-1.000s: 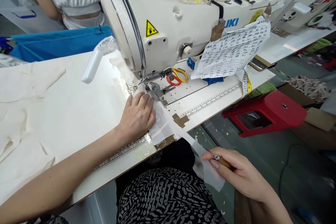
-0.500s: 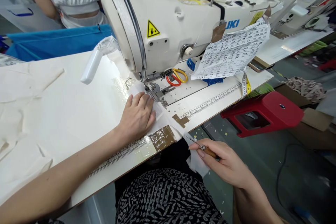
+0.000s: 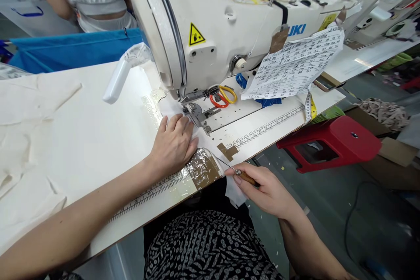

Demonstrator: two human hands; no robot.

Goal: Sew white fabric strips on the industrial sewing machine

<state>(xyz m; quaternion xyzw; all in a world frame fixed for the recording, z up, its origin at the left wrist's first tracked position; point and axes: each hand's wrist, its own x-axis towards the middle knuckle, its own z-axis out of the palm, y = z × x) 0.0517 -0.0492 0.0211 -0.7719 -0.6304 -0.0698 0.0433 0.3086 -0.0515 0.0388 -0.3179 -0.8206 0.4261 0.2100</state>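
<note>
I'd guess the cloth is v. light, limp, a bit slippery; best pressed flat nr the sewing machine & held by its near end. Looks white, thin, plain; runs from there over the table's near edge. L hand lies flat on it, not gripping; R hand clamped on awl, can't tell if cloth's pinched too.

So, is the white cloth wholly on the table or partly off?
Partly off: the white cloth lies under the left hand; its end hangs past the table by the right hand.
</note>
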